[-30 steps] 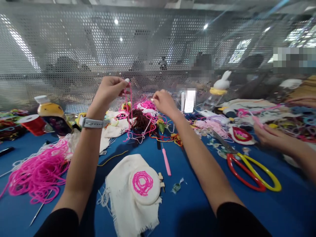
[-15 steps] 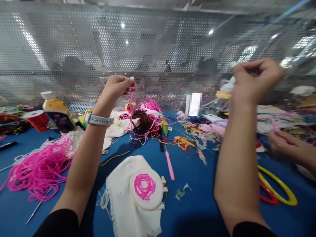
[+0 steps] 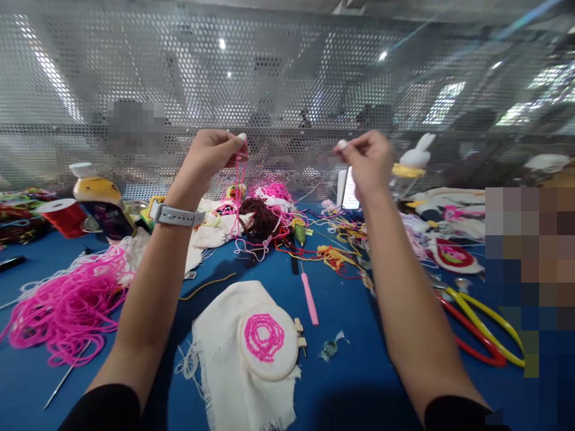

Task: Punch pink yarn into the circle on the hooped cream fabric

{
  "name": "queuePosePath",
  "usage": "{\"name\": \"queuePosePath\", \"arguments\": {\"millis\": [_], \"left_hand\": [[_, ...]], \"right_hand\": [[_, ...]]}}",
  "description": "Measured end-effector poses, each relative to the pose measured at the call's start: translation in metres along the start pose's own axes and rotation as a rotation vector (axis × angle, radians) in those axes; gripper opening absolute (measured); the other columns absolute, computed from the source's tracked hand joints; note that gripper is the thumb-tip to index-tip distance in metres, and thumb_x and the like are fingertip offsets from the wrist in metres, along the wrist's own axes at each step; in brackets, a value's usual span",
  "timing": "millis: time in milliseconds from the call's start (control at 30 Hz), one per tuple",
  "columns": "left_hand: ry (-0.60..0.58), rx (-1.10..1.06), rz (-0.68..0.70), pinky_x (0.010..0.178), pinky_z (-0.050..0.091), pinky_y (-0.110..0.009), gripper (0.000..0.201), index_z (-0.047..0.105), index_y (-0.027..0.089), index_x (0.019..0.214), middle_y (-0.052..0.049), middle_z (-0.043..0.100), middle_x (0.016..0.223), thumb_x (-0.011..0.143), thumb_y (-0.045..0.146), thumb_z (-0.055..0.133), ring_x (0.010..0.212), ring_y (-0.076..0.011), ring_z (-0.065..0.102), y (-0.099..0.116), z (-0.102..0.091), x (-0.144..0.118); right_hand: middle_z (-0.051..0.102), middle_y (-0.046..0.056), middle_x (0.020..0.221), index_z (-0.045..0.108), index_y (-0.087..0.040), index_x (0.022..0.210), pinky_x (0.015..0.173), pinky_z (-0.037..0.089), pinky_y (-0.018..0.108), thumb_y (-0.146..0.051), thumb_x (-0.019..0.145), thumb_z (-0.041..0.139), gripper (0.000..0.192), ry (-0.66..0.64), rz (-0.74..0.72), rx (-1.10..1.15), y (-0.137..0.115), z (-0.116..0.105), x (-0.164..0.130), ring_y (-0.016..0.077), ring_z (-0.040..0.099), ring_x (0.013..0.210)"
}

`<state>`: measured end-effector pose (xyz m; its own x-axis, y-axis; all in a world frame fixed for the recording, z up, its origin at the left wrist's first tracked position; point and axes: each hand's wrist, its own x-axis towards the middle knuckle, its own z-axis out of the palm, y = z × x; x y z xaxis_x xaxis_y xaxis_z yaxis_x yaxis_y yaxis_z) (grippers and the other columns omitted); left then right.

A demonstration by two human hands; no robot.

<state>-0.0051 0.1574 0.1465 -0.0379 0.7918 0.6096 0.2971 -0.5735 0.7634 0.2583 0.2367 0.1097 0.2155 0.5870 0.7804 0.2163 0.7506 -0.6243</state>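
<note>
My left hand [image 3: 218, 152], raised at the centre left with a watch on its wrist, pinches pink yarn [image 3: 240, 191] that hangs in a loop toward the table. My right hand [image 3: 367, 158] is up at about the same height, thumb and fingers pressed together; whatever they hold is too small to make out. Below, between my forearms, an embroidery hoop [image 3: 291, 371] lies on the table, with white frayed cloth [image 3: 224, 359] stretched in it and pink rings stitched on top. A pink-handled tool [image 3: 309, 299] rests behind the hoop, near a wrapped candy [image 3: 330, 348].
Loose pink yarn [image 3: 67, 305] is heaped at left, by a yellow-topped bottle [image 3: 101, 194] and a red spool [image 3: 65, 218]. Mixed yarns [image 3: 265, 221] lie behind the hoop. Red and yellow scissors [image 3: 489, 317] are at right. A perforated metal panel [image 3: 287, 78] stands behind.
My right hand has come inward from the far right toward my left hand. The left hand stays nearly in place with the yarn. At right, another person's hand is now hidden by blurring.
</note>
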Motion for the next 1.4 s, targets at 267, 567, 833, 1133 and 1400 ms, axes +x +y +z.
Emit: {"name": "queuePosePath", "arguments": {"millis": [267, 567, 833, 1133, 1400], "left_hand": [[-0.156, 0.084, 0.261, 0.076, 0.046, -0.023, 0.012, 0.067, 0.014, 0.069, -0.007, 0.068, 0.095, 0.079, 0.018, 0.063, 0.089, -0.0145, 0.062, -0.014, 0.017, 0.003], [-0.384, 0.196, 0.306, 0.080, 0.044, -0.029, 0.011, 0.068, 0.014, 0.070, -0.009, 0.069, 0.090, 0.074, 0.025, 0.068, 0.086, -0.0178, 0.061, -0.033, 0.029, 0.004], [-0.305, 0.067, 0.192, 0.053, 0.034, -0.025, 0.016, 0.068, 0.015, 0.071, -0.003, 0.060, 0.063, 0.068, 0.029, 0.075, 0.055, -0.0108, 0.049, -0.051, 0.039, 0.007], [-0.241, -0.179, 0.080, 0.059, 0.038, -0.024, 0.012, 0.066, 0.017, 0.067, -0.002, 0.061, 0.066, 0.070, 0.025, 0.073, 0.062, -0.0108, 0.053, -0.064, 0.053, 0.009], [-0.317, -0.476, -0.102, 0.074, 0.048, -0.029, 0.014, 0.057, 0.015, 0.062, -0.003, 0.065, 0.072, 0.069, 0.024, 0.067, 0.070, -0.0120, 0.063, -0.085, 0.061, 0.005]], "right_hand": [[0.052, -0.003, 0.054, 0.054, -0.018, 0.070, 0.051, 0.031, 0.024, -0.010, 0.080, 0.056, 0.013, -0.722, 0.161, 0.028, -0.030, 0.066, -0.055, 0.0079, 0.043, 0.050], [0.050, -0.003, 0.056, 0.050, -0.018, 0.072, 0.049, 0.026, 0.024, -0.007, 0.082, 0.049, 0.015, -0.699, 0.219, 0.114, -0.028, 0.064, -0.056, 0.0074, 0.038, 0.050], [0.047, -0.004, 0.055, 0.049, -0.019, 0.076, 0.044, 0.022, 0.024, -0.018, 0.086, 0.053, 0.011, -0.621, 0.369, 0.209, -0.026, 0.064, -0.054, 0.0059, 0.033, 0.043], [0.044, -0.004, 0.054, 0.044, -0.019, 0.070, 0.042, 0.019, 0.024, -0.017, 0.086, 0.050, 0.018, -0.514, 0.491, 0.271, -0.021, 0.068, -0.053, 0.0045, 0.030, 0.040], [0.038, -0.006, 0.051, 0.043, -0.019, 0.071, 0.042, 0.013, 0.025, -0.015, 0.085, 0.046, 0.015, -0.560, 0.583, 0.342, -0.020, 0.070, -0.054, 0.0040, 0.021, 0.037]]}}
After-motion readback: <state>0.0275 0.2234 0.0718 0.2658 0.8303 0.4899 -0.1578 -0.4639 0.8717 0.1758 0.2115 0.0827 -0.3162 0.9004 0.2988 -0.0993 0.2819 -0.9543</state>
